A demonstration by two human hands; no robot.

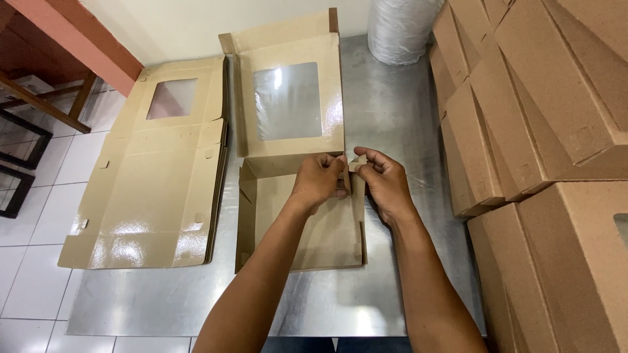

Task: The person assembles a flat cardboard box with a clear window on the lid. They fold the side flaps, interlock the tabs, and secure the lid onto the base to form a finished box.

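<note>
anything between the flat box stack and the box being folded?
Head view: only a thin strip of bare steel table separates the flat stack from the half-folded box. Both hands are at its far right corner.

Packing workshop — stacked cardboard boxes [549, 117]

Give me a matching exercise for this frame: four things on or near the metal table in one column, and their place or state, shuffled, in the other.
Things:
1. half-folded box
2. stack of flat blanks
3. folded boxes
4. white roll

Place or state:
A. piled at the right edge
B. lying flat at the left of the table
C. standing at the far end of the table
D. under both hands, windowed lid open; left hand and right hand pinch its far right corner flap

Pairs: 1-D, 2-B, 3-A, 4-C
</note>
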